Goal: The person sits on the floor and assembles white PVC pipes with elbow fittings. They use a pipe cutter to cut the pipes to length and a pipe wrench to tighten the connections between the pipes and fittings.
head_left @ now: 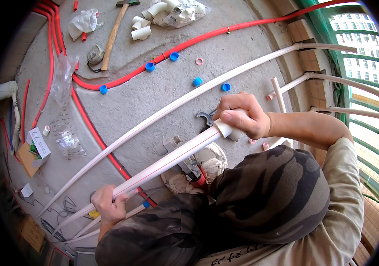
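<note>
A long white pipe (171, 162) with a red stripe slants up across my knees, from lower left toward the right. My left hand (109, 205) is closed around its lower part. At the upper end, my right hand (245, 116) is wrapped over a white pipe fitting (223, 127) that sits on the pipe's end; the fingers hide part of the fitting. Just beyond the right hand lies a dark grey tool with a curved jaw (204, 117), partly covered. Between my shoes (211, 159), under the pipe, a tool with a red part (197, 179) shows in part.
Another long white pipe (176, 104) crosses the concrete floor. Red conduit (189, 43) curves along the floor, near several blue caps (150, 67). Farther off are a hammer (115, 37), a tape measure (95, 54) and bagged white fittings (176, 11). Green railing (362, 84) stands at right.
</note>
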Action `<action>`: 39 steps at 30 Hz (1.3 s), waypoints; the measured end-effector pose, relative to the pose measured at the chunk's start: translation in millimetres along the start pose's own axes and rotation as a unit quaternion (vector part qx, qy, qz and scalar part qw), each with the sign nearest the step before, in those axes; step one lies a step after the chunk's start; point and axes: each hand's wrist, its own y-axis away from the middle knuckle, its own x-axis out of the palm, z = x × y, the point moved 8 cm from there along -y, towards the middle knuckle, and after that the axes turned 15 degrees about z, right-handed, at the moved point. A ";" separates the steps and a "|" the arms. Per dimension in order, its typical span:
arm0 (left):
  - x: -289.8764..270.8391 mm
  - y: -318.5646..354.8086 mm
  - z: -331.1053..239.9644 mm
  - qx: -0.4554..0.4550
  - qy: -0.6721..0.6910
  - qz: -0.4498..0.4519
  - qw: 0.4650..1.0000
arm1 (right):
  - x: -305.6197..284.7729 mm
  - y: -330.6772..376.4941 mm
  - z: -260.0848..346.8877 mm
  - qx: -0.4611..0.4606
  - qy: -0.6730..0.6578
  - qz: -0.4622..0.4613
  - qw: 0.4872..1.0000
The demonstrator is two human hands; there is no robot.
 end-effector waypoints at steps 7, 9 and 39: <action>-5.1 2.8 -7.2 0.006 -0.024 -0.043 0.999 | -1.9 -2.4 2.2 -0.044 -0.017 0.004 0.999; -5.3 2.1 -7.8 0.015 -0.044 -0.072 0.996 | -5.5 -3.4 6.4 -0.054 0.009 0.019 0.998; 12.3 7.6 35.8 -0.190 -0.014 0.103 0.976 | -5.2 -18.8 29.2 -0.008 0.156 0.113 0.981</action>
